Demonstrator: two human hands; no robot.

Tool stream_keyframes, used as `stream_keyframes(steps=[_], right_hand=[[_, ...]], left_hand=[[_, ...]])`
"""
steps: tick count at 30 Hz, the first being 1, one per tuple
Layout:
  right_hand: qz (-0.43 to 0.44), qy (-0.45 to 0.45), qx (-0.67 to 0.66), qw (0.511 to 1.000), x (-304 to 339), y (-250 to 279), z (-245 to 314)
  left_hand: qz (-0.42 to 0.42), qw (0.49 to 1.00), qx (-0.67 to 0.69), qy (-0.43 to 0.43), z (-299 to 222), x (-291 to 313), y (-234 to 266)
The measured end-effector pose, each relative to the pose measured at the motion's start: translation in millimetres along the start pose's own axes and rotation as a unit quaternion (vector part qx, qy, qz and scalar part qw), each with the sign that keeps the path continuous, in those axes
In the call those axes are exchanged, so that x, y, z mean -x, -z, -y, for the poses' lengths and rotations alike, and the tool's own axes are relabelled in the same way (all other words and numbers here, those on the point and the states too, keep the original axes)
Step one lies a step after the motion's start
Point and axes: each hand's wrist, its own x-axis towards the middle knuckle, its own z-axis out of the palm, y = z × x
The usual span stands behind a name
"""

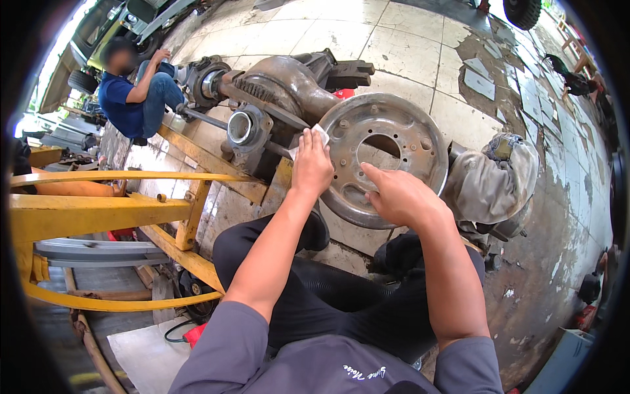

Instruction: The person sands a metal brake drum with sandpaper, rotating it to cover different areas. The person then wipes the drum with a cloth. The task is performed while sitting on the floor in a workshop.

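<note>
In front of me stands a round, worn metal brake backing plate [420, 141], with a large centre opening and several small holes. My left hand [312, 165] is at its left rim, fingers together over a folded white piece of paper or cloth [321, 134]. Over the lower middle of the plate is my right hand [403, 196], thumb and a forefinger stretched apart, nothing visible in it. I cannot tell how firmly it touches the metal. Left of the plate is a greasy axle housing [282, 82] with a hub-like metal part [241, 127] before it.
Yellow metal frame rails [105, 213] lie to my left. At the right of the plate is a part wrapped in grey cloth [492, 184]. A person in a blue shirt [121, 98] crouches at the far left by the axle end. Broken tiles [479, 82] lie at the far right.
</note>
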Motion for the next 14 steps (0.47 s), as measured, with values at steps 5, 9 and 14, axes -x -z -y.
stream_keyframes(steps=[5,9,14], right_hand=[[-0.009,-0.018,-0.004,1.000,7,6,3],[-0.024,-0.002,0.001,1.000,2,1,2],[0.034,-0.022,-0.010,0.999,2,5,8]], left_hand=[[0.007,1.000,0.023,-0.019,-4,28,13],[0.002,1.000,-0.008,0.009,-10,22,9],[0.015,0.998,0.015,0.057,-10,-1,8]])
